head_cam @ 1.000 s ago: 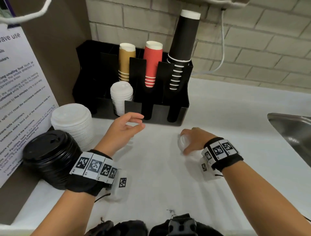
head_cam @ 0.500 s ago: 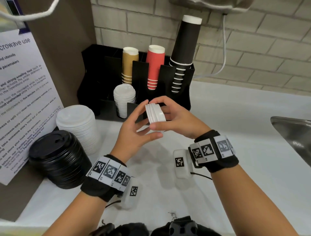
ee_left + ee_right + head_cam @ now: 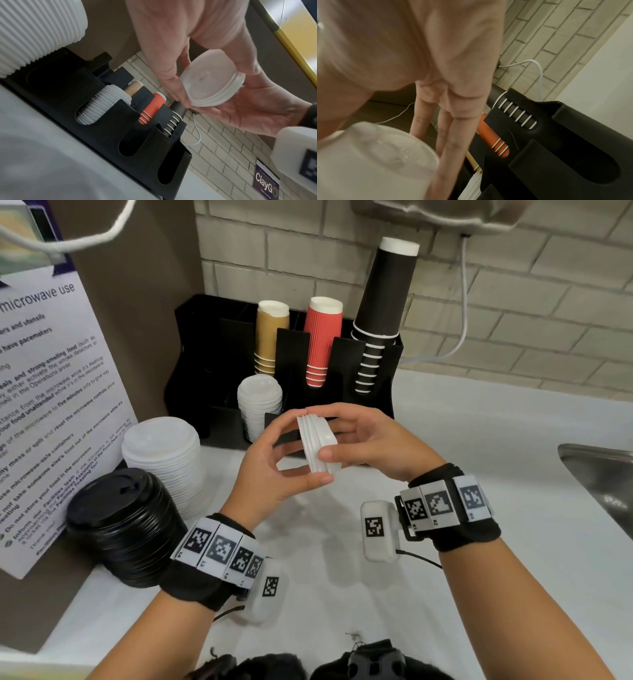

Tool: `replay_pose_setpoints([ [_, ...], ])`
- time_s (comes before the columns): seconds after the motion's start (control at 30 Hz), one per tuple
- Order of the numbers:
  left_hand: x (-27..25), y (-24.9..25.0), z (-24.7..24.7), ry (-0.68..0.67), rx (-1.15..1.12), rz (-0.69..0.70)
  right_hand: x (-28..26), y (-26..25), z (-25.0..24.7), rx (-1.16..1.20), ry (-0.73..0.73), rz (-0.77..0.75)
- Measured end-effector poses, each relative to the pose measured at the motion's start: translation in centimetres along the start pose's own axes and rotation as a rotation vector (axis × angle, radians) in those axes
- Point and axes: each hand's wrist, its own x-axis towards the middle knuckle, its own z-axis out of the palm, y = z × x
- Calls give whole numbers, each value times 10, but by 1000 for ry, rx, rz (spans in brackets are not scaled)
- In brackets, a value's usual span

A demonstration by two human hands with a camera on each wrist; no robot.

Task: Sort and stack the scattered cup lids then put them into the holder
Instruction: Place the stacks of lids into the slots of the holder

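Observation:
A small stack of white lids (image 3: pixel 317 445) (image 3: pixel 212 81) (image 3: pixel 373 159) is held on edge in the air between both hands, just in front of the black holder (image 3: pixel 376 392) (image 3: pixel 120 121) (image 3: pixel 573 135). My left hand (image 3: pixel 291 450) pinches its rim from the left with thumb and fingertips. From the right, my right hand (image 3: pixel 334 440) grips the same stack, thumb in front, fingers along the top. Small white lids (image 3: pixel 260 405) fill one front slot of the holder. Its other front slots look empty in the left wrist view.
A tall stack of large white lids (image 3: pixel 164 460) and a stack of black lids (image 3: pixel 126 525) stand on the white counter (image 3: pixel 445 594) at the left. Tan, red and black cups (image 3: pixel 383 313) stand in the holder's back slots. A steel sink (image 3: pixel 603 474) lies at the right. A notice (image 3: pixel 44 405) leans at left.
One second ago my right hand was picking up a lid on the counter and my left hovered open. Both hands then rose and met; they now hold the lid stack slightly higher.

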Motion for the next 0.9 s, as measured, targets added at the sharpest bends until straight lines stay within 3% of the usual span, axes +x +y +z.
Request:
replay_pose_setpoints([
  [0.33, 6, 2, -3, 107, 55, 18, 11, -3, 7, -36, 124, -85],
  [0.67, 9, 1, -14, 84, 16, -12, 22, -3, 11, -58, 113, -84],
  [0.9, 13, -6, -22, 156, 44, -25, 42, -7, 20, -190, 124, -112],
])
